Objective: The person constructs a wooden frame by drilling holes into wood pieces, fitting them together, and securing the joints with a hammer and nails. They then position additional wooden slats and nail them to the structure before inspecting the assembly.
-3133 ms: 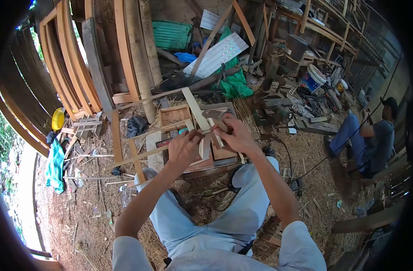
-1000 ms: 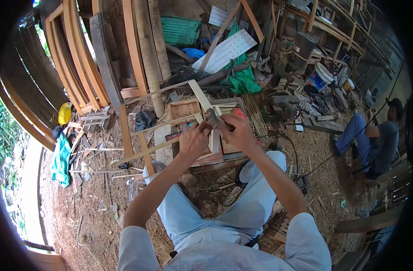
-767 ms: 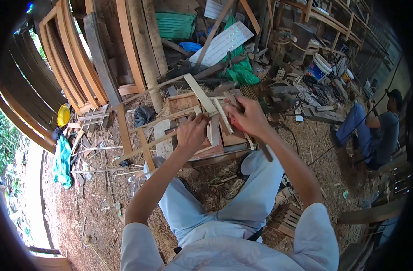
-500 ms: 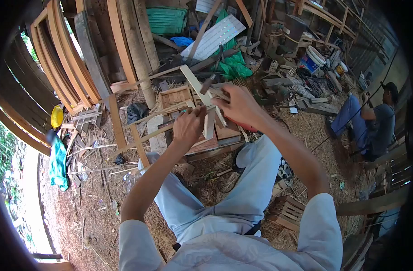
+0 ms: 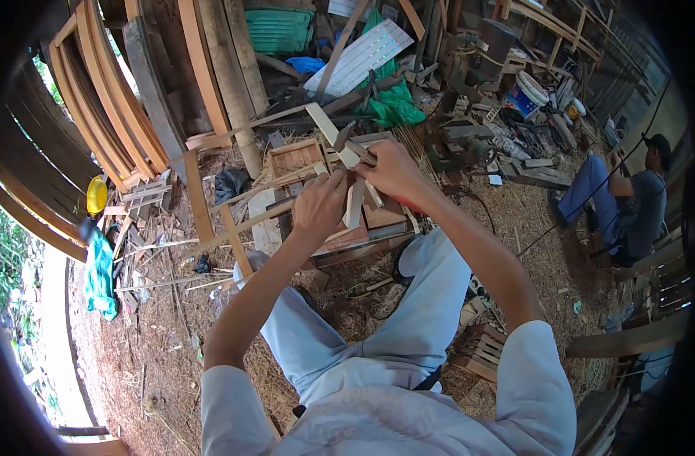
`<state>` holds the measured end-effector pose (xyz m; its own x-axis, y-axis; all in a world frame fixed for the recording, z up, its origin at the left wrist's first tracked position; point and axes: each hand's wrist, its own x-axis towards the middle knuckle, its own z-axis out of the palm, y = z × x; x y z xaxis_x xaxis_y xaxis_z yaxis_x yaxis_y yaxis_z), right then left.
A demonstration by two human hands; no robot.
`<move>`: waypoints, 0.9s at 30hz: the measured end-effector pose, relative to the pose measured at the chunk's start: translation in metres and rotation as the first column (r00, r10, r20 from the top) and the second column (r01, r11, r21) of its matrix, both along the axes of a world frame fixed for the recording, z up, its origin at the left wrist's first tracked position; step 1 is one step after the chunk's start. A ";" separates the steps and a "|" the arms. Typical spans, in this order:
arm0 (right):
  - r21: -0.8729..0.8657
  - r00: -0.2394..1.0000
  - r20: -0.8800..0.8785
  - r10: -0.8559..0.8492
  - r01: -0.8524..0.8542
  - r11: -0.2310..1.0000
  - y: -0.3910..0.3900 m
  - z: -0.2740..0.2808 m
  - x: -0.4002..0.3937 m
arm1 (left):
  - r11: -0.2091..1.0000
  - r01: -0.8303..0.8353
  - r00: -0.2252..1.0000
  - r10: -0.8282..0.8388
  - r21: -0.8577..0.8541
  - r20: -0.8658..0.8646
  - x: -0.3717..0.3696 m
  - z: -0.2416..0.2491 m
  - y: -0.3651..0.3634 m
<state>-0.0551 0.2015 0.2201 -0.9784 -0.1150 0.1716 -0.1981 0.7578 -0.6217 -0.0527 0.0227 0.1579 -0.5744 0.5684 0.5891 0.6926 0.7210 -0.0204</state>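
Note:
My right hand (image 5: 393,171) is closed around the handle of a hammer (image 5: 343,137), whose dark head lies over a pale wooden slat (image 5: 322,121). Close beside it, my left hand (image 5: 321,204) has its fingers bent and pressed onto a piece of wood. Its fingertips are partly hidden, and any nail there is too small to make out. A short pale wood piece (image 5: 353,205) slants down between the two hands. Under them sits a low wooden work surface, with a shallow wooden box (image 5: 294,158) behind my left hand.
Long thin strips (image 5: 260,228) stick out leftward from the work area. Tall boards (image 5: 203,68) lean at the back left. A green tarp (image 5: 397,106) lies behind. At the right sits another person (image 5: 640,197). A slatted wooden piece (image 5: 480,351) rests near my right leg.
The hammer head has shifted slightly up and left, closer to the slat. My right hand has turned a little with it, and my left hand stays in nearly the same place.

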 end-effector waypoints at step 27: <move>-0.109 0.964 -0.259 0.060 -0.091 0.990 -0.007 -0.024 0.007 | 0.997 0.074 0.602 -0.074 0.037 0.795 -0.036 0.040 -0.021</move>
<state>-0.0483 0.1946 0.1962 -0.8897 -0.1504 0.4311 -0.4155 0.6581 -0.6279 -0.0882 0.0019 0.1977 -0.7719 0.6307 -0.0795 0.4865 0.6666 0.5649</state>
